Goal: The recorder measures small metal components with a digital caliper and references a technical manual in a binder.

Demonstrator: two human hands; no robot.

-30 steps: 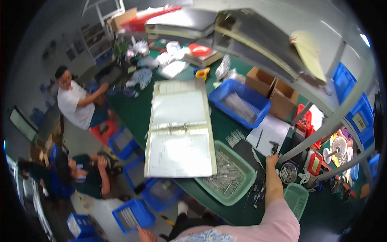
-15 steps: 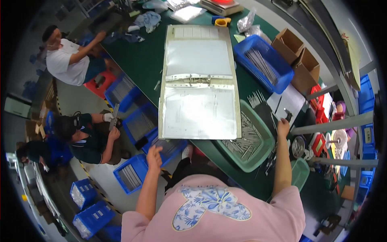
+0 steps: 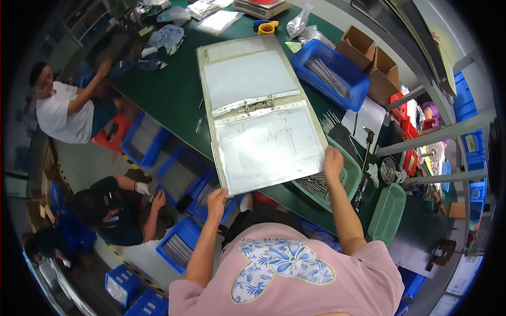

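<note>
An open ring binder point(image 3: 205, 68) lies tilted over the green table, its lower part jutting past the near edge. A metal clasp point(image 3: 255, 107) runs across its middle, between a blank sheet point(image 3: 249, 76) and a clear-sleeved technical drawing point(image 3: 266, 158) with glare on it. My left hand point(image 3: 215, 205) grips the binder's lower left corner, thumb on top. At the lower right corner, my right hand point(image 3: 332, 164) is closed on the edge, its underside fingers hidden. Beneath that corner sits a green tray point(image 3: 354, 176) of short metal rods, partly covered by the binder.
A blue basket point(image 3: 363, 90) of rods stands beyond, beside cardboard boxes point(image 3: 380, 73). An empty green tray point(image 3: 387, 213) and slim dark measuring tools point(image 3: 369, 139) lie at right. Left, a seated co-worker point(image 3: 108, 208) handles metal pieces near blue bins point(image 3: 182, 237); another person point(image 3: 66, 110) sits farther off.
My right hand has come from the tools at the right onto the binder's edge. My left hand has reached its lower left corner. The binder has turned slightly counter-clockwise, and the view has shifted.
</note>
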